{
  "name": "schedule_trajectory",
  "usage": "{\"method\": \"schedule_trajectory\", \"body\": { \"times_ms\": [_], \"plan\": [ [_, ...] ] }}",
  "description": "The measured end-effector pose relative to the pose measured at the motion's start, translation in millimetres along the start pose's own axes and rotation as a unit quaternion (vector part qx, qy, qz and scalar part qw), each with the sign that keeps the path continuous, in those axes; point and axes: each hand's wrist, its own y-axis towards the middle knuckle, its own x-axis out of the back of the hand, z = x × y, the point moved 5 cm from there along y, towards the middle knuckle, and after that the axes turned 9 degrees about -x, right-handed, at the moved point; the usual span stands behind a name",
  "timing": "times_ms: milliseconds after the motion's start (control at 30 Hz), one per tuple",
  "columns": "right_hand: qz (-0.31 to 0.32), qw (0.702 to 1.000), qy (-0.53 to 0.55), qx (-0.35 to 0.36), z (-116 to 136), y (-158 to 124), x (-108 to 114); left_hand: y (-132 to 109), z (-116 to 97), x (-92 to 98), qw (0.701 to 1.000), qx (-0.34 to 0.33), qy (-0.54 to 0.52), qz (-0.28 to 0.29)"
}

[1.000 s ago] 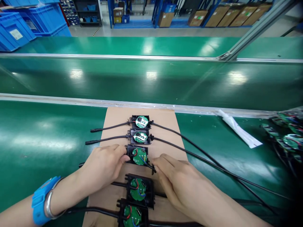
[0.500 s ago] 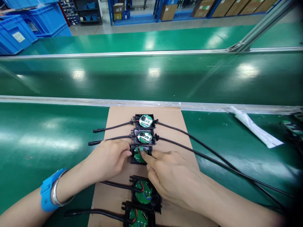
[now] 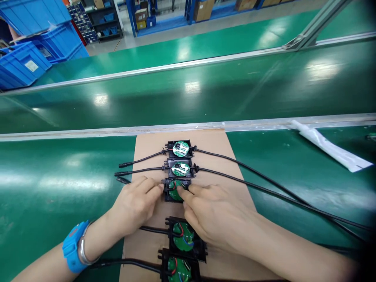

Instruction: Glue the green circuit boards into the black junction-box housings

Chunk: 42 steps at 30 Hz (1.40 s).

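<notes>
Several black plastic housings with round green circuit boards lie in a column on a cardboard sheet [image 3: 147, 152]. At the third housing [image 3: 167, 197] from the top, my left hand [image 3: 138, 203] pinches a black cable [image 3: 122, 180] by the left edge; most of that cable is hidden under the hand. My right hand [image 3: 217, 211] grips the same housing from the right, its index fingertip on the green circuit board [image 3: 174, 192] beside a red wire. Above sit two housings with whitish-patched boards [image 3: 180, 149]. Below, two more housings [image 3: 202, 250] show red and blue wires.
Long black cables [image 3: 264, 188] run right from the upper housings across the green table [image 3: 293, 172]. A white plastic strip or bag [image 3: 331, 147] lies at the right. Blue bins [image 3: 23, 66] stand at the far left. A metal rail [image 3: 117, 131] crosses behind the cardboard.
The view has tilted and shifted slightly. My left hand has moved a little down relative to the housings, showing the third cable's tip. My right index finger stays on the board.
</notes>
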Motion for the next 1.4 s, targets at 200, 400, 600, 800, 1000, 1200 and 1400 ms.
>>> {"method": "schedule_trajectory", "body": {
  "times_ms": [200, 400, 600, 800, 1000, 1200, 1400],
  "plan": [
    [0.023, 0.998, 0.048, -0.011, -4, 1, -5, 1, -10, -14.2, 0.983, -0.093, 0.116, 0.108],
    [0.017, 0.999, 0.039, -0.004, 0, 2, -2, 5, -7, -7.9, 0.987, -0.055, 0.071, 0.136],
    [0.07, 0.993, 0.079, -0.051, -6, -6, 1, 16, -10, 5.2, 0.996, -0.006, -0.079, 0.036],
    [0.129, 0.973, 0.146, -0.123, -23, -18, 10, 15, -17, -17.3, 0.987, -0.084, -0.107, 0.088],
    [0.127, 0.975, 0.139, -0.116, -19, -19, 11, 6, -17, -24.2, 0.987, -0.091, -0.107, 0.077],
    [0.079, 0.972, 0.198, -0.102, -24, -14, 7, 7, -20, -20.7, 0.987, -0.099, -0.116, 0.051],
    [0.183, 0.956, 0.18, -0.139, -37, 0, 0, 9, -20, -22.2, 0.988, -0.092, -0.107, 0.063]
  ]
}}
